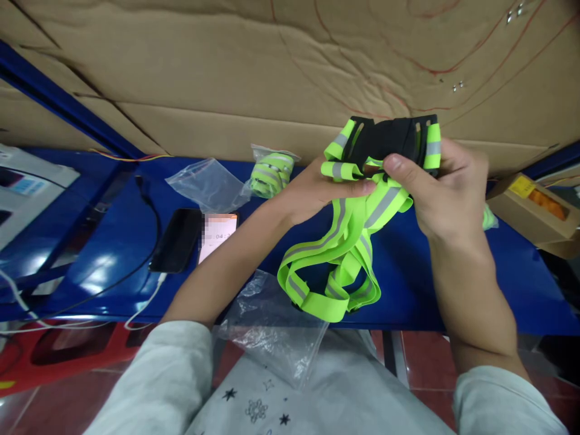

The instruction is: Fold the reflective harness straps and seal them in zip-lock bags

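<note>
Both my hands hold up a neon-yellow reflective harness (328, 307) with grey stripes, over the blue table. Its black plastic panel (385, 140) is at the top, with strap ends threaded through slots at either side. My left hand (317, 184) pinches the straps just below the panel's left side. My right hand (448, 193) grips the panel's right side, thumb pressed on its lower edge and fingers behind, partly hidden. Loops of strap hang down towards the table's front edge. An unfolded clear plastic bag (276, 332) lies over that edge, below the loops.
Behind the left forearm lie a bagged rolled neon strap (272, 174), a clear bag (208, 184), a black phone (176, 240) and a lit phone (218, 232). An open cardboard box (537, 208) stands at right. Cardboard (203, 78) walls the back; cables cross the left side.
</note>
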`<state>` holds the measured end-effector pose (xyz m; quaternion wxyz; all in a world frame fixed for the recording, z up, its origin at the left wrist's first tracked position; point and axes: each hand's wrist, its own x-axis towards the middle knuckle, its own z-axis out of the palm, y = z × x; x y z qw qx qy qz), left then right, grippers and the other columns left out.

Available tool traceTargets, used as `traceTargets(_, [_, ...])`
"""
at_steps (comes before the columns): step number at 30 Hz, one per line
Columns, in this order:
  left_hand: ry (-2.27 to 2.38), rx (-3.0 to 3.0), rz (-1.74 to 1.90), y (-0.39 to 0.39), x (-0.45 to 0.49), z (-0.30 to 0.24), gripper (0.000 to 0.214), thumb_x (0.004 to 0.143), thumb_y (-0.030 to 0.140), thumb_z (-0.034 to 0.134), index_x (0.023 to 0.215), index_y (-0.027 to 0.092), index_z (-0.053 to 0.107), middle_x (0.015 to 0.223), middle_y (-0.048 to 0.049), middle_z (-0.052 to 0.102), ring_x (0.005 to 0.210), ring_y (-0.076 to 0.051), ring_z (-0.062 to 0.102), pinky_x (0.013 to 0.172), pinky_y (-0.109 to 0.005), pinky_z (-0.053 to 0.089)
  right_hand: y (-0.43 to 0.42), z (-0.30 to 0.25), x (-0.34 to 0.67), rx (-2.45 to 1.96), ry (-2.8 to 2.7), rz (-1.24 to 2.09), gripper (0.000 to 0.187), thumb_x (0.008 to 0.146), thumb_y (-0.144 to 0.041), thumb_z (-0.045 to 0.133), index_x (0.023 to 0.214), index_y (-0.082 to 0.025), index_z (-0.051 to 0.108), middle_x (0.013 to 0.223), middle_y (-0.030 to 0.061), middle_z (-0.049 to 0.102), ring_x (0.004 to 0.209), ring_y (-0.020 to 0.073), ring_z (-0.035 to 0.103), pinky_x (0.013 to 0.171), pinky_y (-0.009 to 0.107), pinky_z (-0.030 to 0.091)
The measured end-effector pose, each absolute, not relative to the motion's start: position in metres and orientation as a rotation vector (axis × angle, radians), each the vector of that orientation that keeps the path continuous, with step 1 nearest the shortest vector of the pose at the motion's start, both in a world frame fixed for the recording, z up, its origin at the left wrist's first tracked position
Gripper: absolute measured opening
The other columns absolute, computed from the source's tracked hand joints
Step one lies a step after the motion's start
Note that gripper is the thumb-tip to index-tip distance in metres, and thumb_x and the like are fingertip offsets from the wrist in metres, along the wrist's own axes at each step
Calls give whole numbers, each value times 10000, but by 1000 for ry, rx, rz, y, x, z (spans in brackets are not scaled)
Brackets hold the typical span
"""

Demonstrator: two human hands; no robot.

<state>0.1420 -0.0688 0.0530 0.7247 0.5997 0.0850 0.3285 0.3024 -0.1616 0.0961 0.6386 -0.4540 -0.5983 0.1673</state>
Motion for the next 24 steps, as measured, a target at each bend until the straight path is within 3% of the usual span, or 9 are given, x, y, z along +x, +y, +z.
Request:
traceTargets(5, [136, 1292, 570, -71, 139, 54, 483, 731, 551, 935, 1098, 268, 797, 1140, -35, 813, 1188, -328, 752, 1019, -492, 635, -164, 98, 298, -1040, -1357, 220, 93, 874, -308, 831, 954, -264, 853, 830, -34, 743, 805, 140, 657, 812, 312, 532])
traceTargets(8, [94, 1258, 526, -73, 141, 47, 498, 742, 493, 945, 1156, 273, 775, 1231, -42, 792, 1196, -320, 750, 1019, -483, 636, -162, 97, 297, -1009, -1302, 195, 79, 853, -301, 836, 906, -244, 849, 819, -19, 756, 744, 148, 658, 779, 331, 552])
traceTargets(12, [73, 1411, 454, -60, 135, 44, 538, 723, 425, 963, 1180, 237, 750, 1237, -76, 785, 1167, -322, 756, 1013, -495, 635, -158, 96, 307, -945, -1257, 224, 156, 819, -342, 868, 942, -247, 848, 917, -2, 773, 821, 170, 701, 814, 353, 582])
traceTargets(16, [-47, 1638, 443, -39, 114, 64, 850, 576, 300, 1037, 1346, 273, 678, 1417, -65, 697, 1410, -342, 608, 1156, -464, 542, -158, 99, 322, -917, -1243, 279, 197, 813, -341, 886, 976, -235, 852, 942, 25, 786, 824, 186, 716, 863, 406, 598])
traceTargets(20, [-124, 1523, 662, -40, 99, 92, 878, 709, 550, 947, 1491, 395, 579, 1481, 23, 637, 1504, -301, 520, 1271, -439, 411, -164, 103, 321, -902, -1351, 334, 213, 806, -323, 896, 1004, -250, 863, 965, 6, 786, 937, 186, 728, 951, 394, 586])
traceTargets(22, [-96, 1537, 739, -49, 100, 97, 803, 780, 635, 864, 1479, 331, 612, 1420, 5, 674, 1498, -313, 521, 1253, -445, 411, -167, 104, 315, -897, -1392, 338, 197, 814, -306, 890, 1007, -273, 866, 970, -16, 791, 955, 176, 728, 963, 376, 584])
traceTargets(24, [-35, 1567, 836, -59, 108, 95, 634, 845, 595, 825, 1374, 268, 703, 1324, 0, 725, 1434, -304, 583, 1211, -428, 460, -169, 104, 310, -912, -1428, 336, 191, 823, -306, 882, 1013, -289, 867, 970, -29, 794, 973, 179, 729, 960, 373, 588])
